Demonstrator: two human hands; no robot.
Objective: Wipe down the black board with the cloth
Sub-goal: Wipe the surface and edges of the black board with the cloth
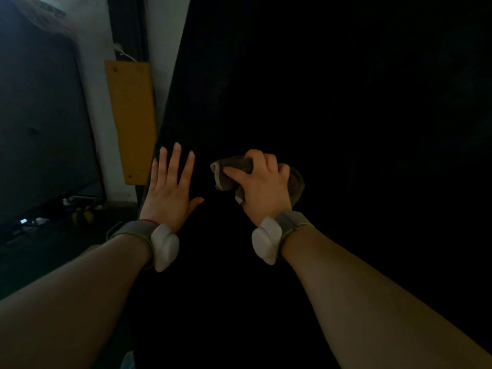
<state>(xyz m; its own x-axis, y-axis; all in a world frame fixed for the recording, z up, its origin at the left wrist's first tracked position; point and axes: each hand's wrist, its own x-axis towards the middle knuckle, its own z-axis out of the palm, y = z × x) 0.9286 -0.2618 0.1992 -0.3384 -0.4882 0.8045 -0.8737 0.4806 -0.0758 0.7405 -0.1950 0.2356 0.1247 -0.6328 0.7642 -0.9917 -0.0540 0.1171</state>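
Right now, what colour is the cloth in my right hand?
Grey-brown: the cloth bunched in the right hand, seen from the head view.

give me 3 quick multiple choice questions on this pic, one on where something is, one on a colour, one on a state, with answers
1. Where is the yellowish panel relative to the black board?
A to its left
B to its right
C lying on it

2. What colour is the cloth?
A bright red
B grey-brown
C blue

3. How is the left hand?
A gripping the cloth
B in a fist
C open, fingers spread

Answers:
1 A, it shows beyond the board's left edge.
2 B, the bunched fabric gripped by the right hand looks dull grey-brown.
3 C, its straight, spread fingers lie against the board near its left edge.
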